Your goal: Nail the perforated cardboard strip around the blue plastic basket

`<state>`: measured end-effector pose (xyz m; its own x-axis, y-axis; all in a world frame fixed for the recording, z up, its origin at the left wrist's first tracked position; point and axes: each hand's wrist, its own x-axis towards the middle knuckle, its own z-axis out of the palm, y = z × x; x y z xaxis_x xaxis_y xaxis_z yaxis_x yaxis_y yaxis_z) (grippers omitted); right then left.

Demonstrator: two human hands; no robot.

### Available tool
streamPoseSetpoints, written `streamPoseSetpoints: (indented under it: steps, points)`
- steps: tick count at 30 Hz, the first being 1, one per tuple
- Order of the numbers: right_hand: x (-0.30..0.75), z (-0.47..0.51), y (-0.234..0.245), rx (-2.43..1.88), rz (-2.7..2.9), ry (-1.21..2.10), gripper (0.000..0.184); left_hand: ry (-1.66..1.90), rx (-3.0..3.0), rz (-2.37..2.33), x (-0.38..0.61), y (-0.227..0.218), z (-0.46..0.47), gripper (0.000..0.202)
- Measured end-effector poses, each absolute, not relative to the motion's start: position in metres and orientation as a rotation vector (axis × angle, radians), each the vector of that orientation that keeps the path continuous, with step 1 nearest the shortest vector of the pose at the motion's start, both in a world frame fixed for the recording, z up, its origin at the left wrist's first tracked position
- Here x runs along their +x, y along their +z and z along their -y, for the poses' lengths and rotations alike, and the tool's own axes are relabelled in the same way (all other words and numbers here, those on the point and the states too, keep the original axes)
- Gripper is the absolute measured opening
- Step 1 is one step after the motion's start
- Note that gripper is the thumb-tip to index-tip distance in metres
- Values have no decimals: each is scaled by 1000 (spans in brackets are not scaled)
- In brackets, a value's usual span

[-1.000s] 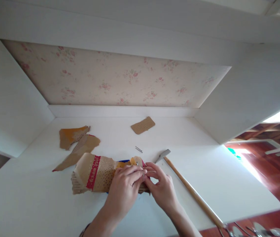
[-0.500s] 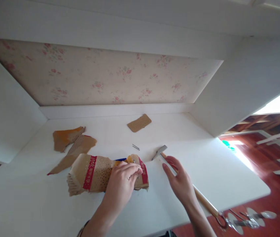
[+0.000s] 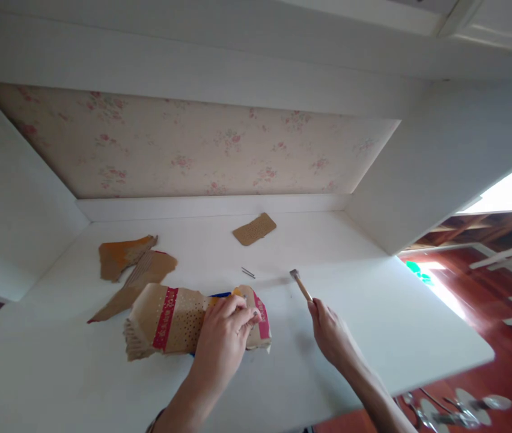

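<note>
The left hand (image 3: 225, 337) lies on a perforated cardboard (image 3: 166, 314) with a red band, which rests flat on the white bench (image 3: 373, 319) in front of the person. Its fingertips (image 3: 250, 314) are pinched together at the cardboard's right end, near a second red strip; whether something small sits between them I cannot tell.

The right hand (image 3: 332, 332) is clenched around the wooden handle of a hammer (image 3: 300, 285), just right of the cardboard. The hammer is lifted off the bench, and its metal head points away from the person, above the bare surface.

Two nails (image 3: 247, 272) lie loose on the bench, beyond the cardboard and left of the hammer head. Farther back, near the rear wall, sits a small perforated piece (image 3: 254, 229). To the left, two torn scraps (image 3: 134, 267) overlap, touching the cardboard's far left corner.
</note>
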<state>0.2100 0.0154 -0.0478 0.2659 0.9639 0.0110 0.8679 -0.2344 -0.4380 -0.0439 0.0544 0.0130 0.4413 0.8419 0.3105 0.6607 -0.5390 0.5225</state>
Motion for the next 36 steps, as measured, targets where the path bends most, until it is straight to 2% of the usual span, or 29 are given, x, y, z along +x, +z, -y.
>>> streamPoseSetpoints:
  steps: [2,3,5,8,15,25,36]
  points:
    - [200,-8,-32,-2105,1549,550,47,767,2354,-1304,-43,12,-54,17]
    - [193,-3,-22,-2018,1330,753,49,754,2346,-1301,-43,12,-54,17]
    - [176,10,-1,-1780,1050,1012,45,728,2340,-1293,-43,10,-54,15]
    - [153,28,24,-1610,1040,1121,43,708,2339,-1312,-44,8,-55,14]
    - [133,42,26,-1603,1137,1167,47,692,2374,-1327,-44,8,-53,19]
    - [134,45,28,-1693,1149,1102,60,680,2332,-1339,-44,7,-53,17]
    - [135,45,26,-1698,1239,1089,58,668,2352,-1348,-43,2,-53,19]
